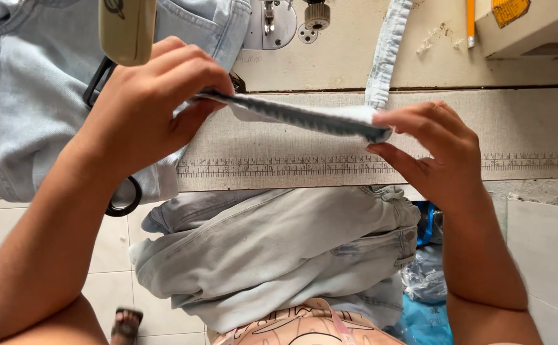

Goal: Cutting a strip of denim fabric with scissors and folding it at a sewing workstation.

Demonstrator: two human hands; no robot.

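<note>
1. Our left hand (142, 105) is closed in a pinch on the left end of a folded denim strip (304, 117), thumb below and fingers curled over the top.
2. Our right hand (435, 150) pinches the right end of the same strip between thumb and fingertips, so the strip stretches between both hands, held just above the surface (534, 128).
3. The strip shows a dark inner edge and a pale lining, and it slopes slightly down toward the right.
4. Under the strip, a printed ruler band (279, 167) runs along the front edge of the surface.
5. A narrow light denim band (386, 51) lies on the surface behind our right hand, running away from us.
6. The sewing machine's metal needle area (272, 22) sits beyond it, near the top.
7. Pale blue jeans (17, 96) are heaped at the left, with black scissor handles (122, 198) poking out beneath them.
8. More light denim (279, 249) lies draped in our lap below the surface.
9. A yellow pencil (470, 22) rests at the upper right.
</note>
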